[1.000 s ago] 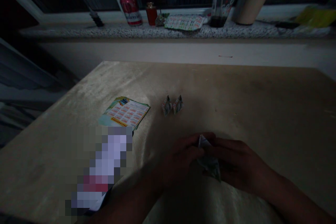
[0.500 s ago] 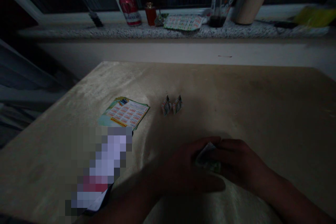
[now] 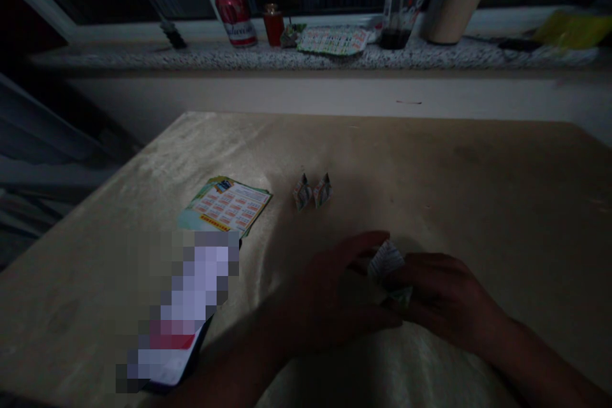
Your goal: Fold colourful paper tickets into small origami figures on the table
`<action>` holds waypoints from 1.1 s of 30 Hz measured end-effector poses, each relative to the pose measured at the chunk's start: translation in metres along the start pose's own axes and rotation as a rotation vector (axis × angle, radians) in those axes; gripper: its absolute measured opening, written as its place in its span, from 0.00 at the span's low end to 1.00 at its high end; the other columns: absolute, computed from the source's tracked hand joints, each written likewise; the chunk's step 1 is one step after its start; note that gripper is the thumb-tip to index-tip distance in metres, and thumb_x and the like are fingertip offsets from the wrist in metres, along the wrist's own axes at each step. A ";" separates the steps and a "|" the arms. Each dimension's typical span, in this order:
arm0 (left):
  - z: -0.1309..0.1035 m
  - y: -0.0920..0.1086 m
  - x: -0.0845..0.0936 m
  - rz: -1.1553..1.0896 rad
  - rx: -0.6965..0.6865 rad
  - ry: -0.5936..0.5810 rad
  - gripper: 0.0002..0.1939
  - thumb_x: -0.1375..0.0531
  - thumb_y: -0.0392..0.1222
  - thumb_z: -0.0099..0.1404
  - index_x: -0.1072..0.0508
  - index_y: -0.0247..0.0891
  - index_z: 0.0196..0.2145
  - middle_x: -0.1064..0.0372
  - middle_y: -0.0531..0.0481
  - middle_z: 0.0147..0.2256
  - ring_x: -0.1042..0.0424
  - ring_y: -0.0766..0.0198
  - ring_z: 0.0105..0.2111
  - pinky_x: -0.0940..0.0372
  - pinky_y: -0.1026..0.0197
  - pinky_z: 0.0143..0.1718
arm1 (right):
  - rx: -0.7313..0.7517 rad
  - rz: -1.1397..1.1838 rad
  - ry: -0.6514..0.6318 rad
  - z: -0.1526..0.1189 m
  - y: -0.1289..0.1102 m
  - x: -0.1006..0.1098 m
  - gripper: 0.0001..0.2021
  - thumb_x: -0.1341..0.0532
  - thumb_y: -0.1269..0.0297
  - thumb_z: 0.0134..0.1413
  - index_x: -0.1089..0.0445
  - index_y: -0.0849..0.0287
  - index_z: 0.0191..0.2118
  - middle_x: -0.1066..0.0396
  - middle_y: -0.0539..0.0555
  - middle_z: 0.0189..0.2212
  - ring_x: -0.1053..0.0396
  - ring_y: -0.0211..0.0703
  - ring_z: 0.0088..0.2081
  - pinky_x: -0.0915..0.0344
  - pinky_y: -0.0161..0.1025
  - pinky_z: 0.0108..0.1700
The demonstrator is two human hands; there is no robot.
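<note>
A small folded piece of printed paper is pinched in the fingers of my right hand, low over the table right of centre. Its upper part is pale with fine print, and a green part shows below. My left hand curves around its left side, thumb and forefinger spread apart; whether a fingertip touches the paper I cannot tell. Farther back stand two small folded paper pieces with pointed tops, a left folded piece and a right folded piece, side by side. To their left lies a stack of printed tickets.
A phone with a blurred-out screen lies on the cloth-covered table, left of my left forearm. Along the window sill stand a red can, a small amber bottle, a printed packet and a lidded clear cup.
My left forefinger and thumb have spread wider around the folded paper, showing more of its pale face. My right hand has shifted slightly right with the paper.
</note>
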State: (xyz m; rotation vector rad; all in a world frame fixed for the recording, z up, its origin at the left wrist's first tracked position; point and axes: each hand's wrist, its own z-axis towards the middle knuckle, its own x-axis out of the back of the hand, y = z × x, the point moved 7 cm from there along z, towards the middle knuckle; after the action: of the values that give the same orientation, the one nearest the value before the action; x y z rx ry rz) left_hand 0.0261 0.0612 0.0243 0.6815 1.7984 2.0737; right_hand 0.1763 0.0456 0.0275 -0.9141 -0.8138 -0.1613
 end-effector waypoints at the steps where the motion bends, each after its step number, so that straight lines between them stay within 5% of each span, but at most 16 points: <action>1: 0.000 0.006 0.001 0.074 -0.064 -0.039 0.31 0.28 0.44 0.59 0.29 0.45 0.59 0.28 0.44 0.57 0.27 0.52 0.56 0.32 0.52 0.56 | -0.009 0.014 0.000 0.000 0.000 0.001 0.10 0.37 0.57 0.64 0.26 0.58 0.38 0.24 0.52 0.24 0.26 0.41 0.25 0.34 0.37 0.27; 3: -0.001 0.014 0.000 0.159 -0.169 -0.162 0.16 0.33 0.43 0.65 0.23 0.42 0.50 0.25 0.44 0.54 0.25 0.54 0.52 0.32 0.56 0.54 | -0.022 0.044 -0.028 0.000 -0.001 0.002 0.09 0.35 0.57 0.62 0.25 0.57 0.38 0.23 0.52 0.26 0.25 0.42 0.26 0.33 0.37 0.29; 9: -0.002 0.012 0.004 0.317 -0.190 -0.221 0.11 0.42 0.40 0.73 0.21 0.39 0.47 0.20 0.45 0.43 0.21 0.60 0.42 0.30 0.61 0.45 | -0.069 0.166 -0.145 -0.001 -0.004 0.003 0.10 0.31 0.61 0.59 0.25 0.54 0.45 0.21 0.50 0.33 0.23 0.40 0.33 0.29 0.35 0.35; 19: -0.002 0.025 0.010 0.329 -0.325 -0.075 0.07 0.37 0.34 0.69 0.19 0.32 0.42 0.19 0.44 0.41 0.20 0.65 0.39 0.30 0.69 0.43 | 0.035 0.151 0.090 0.002 -0.013 0.017 0.10 0.34 0.65 0.63 0.26 0.53 0.49 0.18 0.51 0.36 0.19 0.38 0.34 0.26 0.29 0.36; 25: -0.003 0.023 0.014 0.346 -0.279 -0.010 0.08 0.36 0.34 0.68 0.19 0.36 0.44 0.18 0.49 0.40 0.19 0.67 0.38 0.30 0.70 0.42 | 0.005 0.152 0.153 0.004 -0.015 0.021 0.10 0.32 0.68 0.60 0.24 0.52 0.48 0.17 0.49 0.36 0.19 0.36 0.35 0.25 0.26 0.36; 33: -0.003 0.019 0.019 0.245 -0.158 0.222 0.06 0.32 0.31 0.62 0.17 0.39 0.38 0.17 0.53 0.33 0.19 0.69 0.31 0.29 0.74 0.35 | -0.174 0.158 0.379 0.004 -0.011 0.027 0.09 0.30 0.73 0.53 0.19 0.52 0.39 0.17 0.45 0.28 0.21 0.34 0.24 0.27 0.21 0.28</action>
State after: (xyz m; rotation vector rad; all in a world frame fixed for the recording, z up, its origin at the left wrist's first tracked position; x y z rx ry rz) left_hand 0.0101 0.0654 0.0456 0.6796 1.7091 2.5109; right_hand 0.1882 0.0475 0.0543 -1.0668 -0.3788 -0.2614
